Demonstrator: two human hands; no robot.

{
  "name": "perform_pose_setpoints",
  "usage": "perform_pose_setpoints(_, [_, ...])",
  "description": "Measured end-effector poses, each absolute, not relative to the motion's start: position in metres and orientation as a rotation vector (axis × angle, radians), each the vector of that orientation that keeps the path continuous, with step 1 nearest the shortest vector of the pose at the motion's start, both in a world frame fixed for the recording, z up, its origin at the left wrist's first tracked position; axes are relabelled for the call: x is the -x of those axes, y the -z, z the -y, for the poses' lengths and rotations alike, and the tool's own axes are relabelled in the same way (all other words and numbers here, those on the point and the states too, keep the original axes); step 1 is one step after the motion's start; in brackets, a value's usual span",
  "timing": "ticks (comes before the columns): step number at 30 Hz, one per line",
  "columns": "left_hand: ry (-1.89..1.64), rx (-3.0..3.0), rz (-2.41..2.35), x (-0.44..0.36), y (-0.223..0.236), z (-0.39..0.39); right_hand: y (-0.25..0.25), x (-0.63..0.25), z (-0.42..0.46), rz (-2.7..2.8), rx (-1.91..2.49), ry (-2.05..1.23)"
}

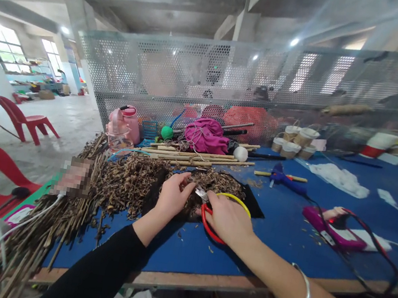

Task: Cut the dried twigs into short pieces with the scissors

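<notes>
The right hand (227, 217) grasps scissors (201, 194) with 1 red and 1 yellow handle loop, above the table (173, 254), nearer its front edge than the mesh screen (181, 72) behind. The left hand (174, 195) has its thumb and fingers curled in by the blade tips; whether they grip anything is too small to tell. Dried plant pieces (131, 178) spread beside it toward the left edge. A blue glue gun (290, 183) lies to the right.
</notes>
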State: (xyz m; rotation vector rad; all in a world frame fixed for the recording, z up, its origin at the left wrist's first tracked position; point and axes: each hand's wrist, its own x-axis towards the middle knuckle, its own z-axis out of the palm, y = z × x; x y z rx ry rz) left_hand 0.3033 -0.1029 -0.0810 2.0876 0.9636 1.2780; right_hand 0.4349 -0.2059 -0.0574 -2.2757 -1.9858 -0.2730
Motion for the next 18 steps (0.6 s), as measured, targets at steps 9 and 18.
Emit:
perform_pose_setpoints(9, [-1.138,-2.263,-1.027,-0.2989,0.0820,0.0947,0.0523,-0.4355,0.2021,2.107,2.232,0.325])
perform_pose_setpoints(18, [-0.933,-2.518,-1.094,-0.3000,0.0760,0.0991,0.0515,-0.4409,0.2030,2.180,2.245,0.286])
